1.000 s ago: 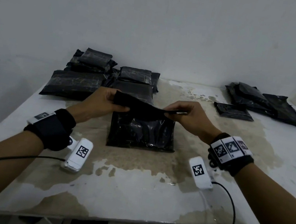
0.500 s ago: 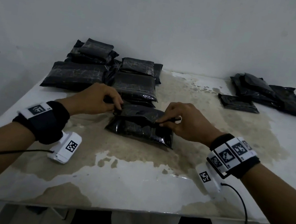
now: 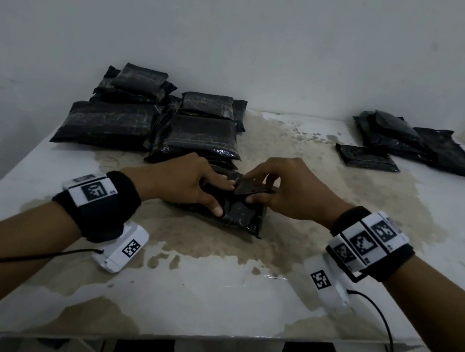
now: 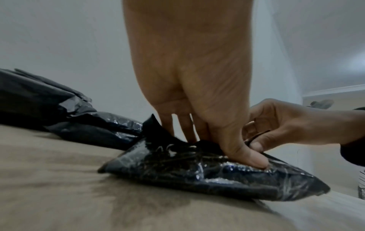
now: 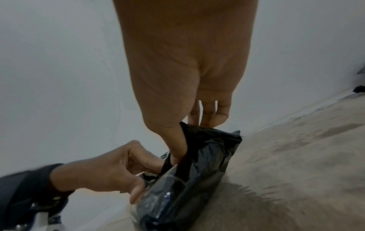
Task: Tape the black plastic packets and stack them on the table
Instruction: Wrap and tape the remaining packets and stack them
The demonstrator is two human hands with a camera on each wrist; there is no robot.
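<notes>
A glossy black plastic packet [image 3: 241,218] lies on the stained table [image 3: 207,287] just in front of me, its top flap folded over. My left hand [image 3: 217,194] holds it down, fingers curled onto the fold and thumb pressing the near face. In the left wrist view the thumb [image 4: 254,161] dents the packet [image 4: 197,171]. My right hand [image 3: 248,190] pinches the folded flap between thumb and fingers at the packet's right. The right wrist view shows that pinch [image 5: 189,137] on the packet [image 5: 197,179], with the left hand [image 5: 110,168] beside it. No tape is visible.
Several black packets are stacked at the back left [image 3: 148,120], close behind the one I hold. A looser pile [image 3: 413,143] and one flat packet [image 3: 365,157] lie at the back right. White walls stand behind and to the left. The table's front edge is near my body.
A second ago both hands held the flap raised and spread wide. The flap has since been folded down, and the hands have closed in together over the packet's top.
</notes>
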